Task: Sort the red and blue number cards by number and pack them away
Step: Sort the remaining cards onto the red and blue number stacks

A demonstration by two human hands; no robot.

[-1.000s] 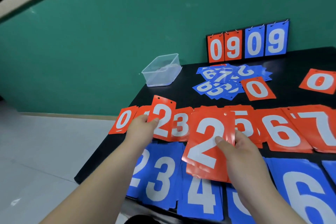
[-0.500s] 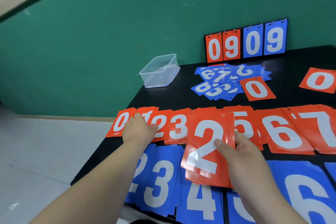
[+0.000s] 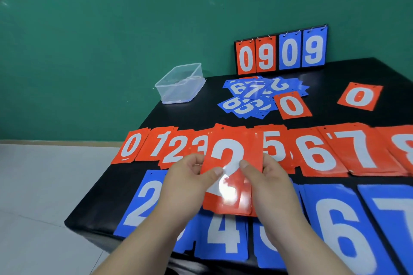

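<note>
Hands close together: left hand (image 3: 190,181) and right hand (image 3: 268,183) each pinching a side of the red 2 stack (image 3: 232,158), thumbs on top. Black table (image 3: 201,118) beneath, carrying blue row (image 3: 346,225) nearest, red row (image 3: 317,152) behind, partly hidden by the stack. Farther back: scoreboard (image 3: 281,51), loose blue pile (image 3: 252,98), clear tub (image 3: 181,83).

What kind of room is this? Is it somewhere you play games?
Likely a plain indoor games or sports room, though I can't be sure. A flip scoreboard stands on a black table by a green wall, and the left hand and right hand hold red number cards.
</note>
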